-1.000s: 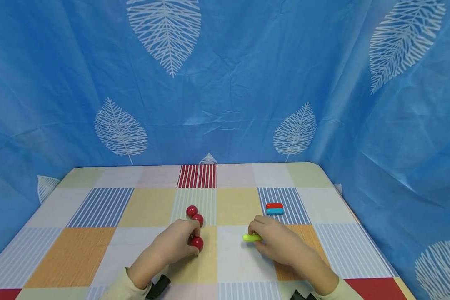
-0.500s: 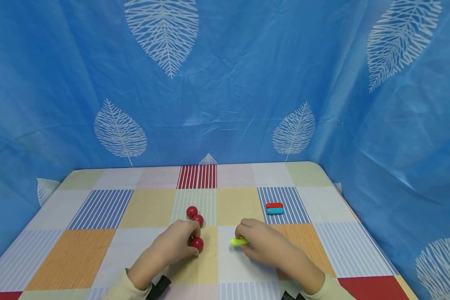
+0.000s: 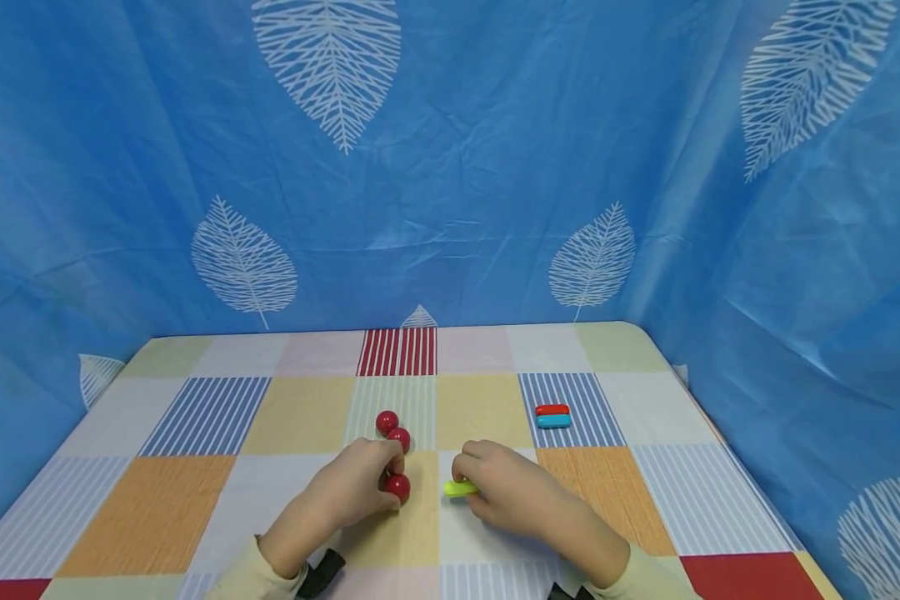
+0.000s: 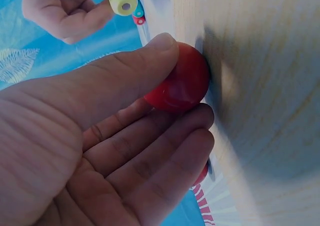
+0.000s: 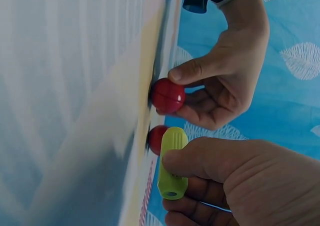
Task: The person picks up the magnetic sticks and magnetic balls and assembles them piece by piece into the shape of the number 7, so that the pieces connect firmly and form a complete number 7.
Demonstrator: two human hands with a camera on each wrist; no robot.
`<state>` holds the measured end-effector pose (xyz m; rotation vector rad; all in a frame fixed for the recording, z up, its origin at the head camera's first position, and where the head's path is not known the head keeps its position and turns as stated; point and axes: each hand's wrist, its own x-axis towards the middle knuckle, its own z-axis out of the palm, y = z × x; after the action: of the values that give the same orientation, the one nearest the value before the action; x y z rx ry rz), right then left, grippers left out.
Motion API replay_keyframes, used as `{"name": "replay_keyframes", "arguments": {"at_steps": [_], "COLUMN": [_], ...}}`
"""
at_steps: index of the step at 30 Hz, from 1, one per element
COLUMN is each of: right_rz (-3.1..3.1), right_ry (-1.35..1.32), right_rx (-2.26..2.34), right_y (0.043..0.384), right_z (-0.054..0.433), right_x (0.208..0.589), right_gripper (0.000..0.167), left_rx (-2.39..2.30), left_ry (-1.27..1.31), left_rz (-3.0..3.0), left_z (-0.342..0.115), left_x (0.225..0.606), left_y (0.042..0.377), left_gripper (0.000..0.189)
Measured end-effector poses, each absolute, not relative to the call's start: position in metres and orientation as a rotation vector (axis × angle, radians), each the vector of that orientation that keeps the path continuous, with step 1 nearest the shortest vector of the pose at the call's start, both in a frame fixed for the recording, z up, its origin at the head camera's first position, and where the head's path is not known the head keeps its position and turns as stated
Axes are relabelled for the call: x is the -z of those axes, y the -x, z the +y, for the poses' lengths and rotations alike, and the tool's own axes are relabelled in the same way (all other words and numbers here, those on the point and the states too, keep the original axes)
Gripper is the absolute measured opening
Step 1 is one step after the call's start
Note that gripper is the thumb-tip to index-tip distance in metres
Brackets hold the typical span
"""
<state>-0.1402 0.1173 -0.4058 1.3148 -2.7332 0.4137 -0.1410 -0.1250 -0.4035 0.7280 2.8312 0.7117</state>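
Note:
My left hand (image 3: 348, 483) holds a glossy red ball (image 3: 397, 487) between thumb and fingers, low at the tabletop. In the left wrist view the thumb presses one side of the ball (image 4: 186, 81). My right hand (image 3: 510, 492) pinches a short yellow-green stick (image 3: 459, 488), to the right of that ball and apart from it. The right wrist view shows the stick (image 5: 172, 173) with flat sides, grooves and a hole in its end. Just beyond my left fingers sit a second red ball (image 3: 399, 439) and a third red ball (image 3: 387, 422), close together.
A red stick (image 3: 552, 409) and a blue stick (image 3: 553, 422) lie side by side at the right. The table bears a patchwork cloth (image 3: 285, 417). A blue leaf-print curtain (image 3: 450, 167) stands behind it and at both sides.
My right hand has moved left with the yellow-green stick, nearer the held ball. The left hand keeps its grip on the red ball in nearly the same spot.

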Motion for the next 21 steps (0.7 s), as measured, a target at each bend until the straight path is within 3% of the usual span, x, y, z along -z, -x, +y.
{"name": "replay_keyframes", "arguments": {"at_steps": [21], "right_rz": [-2.739], "right_ry": [-1.380], "right_rx": [-0.438], "right_y": [0.146], "right_z": [0.084], "right_x": [0.415], "right_gripper": [0.021], "left_rx": [-0.700], "left_ry": [-0.678], "left_rz": [2.810], "left_z": [-0.125], "left_x": [0.404], "left_y": [0.143], "left_gripper": [0.035]}}
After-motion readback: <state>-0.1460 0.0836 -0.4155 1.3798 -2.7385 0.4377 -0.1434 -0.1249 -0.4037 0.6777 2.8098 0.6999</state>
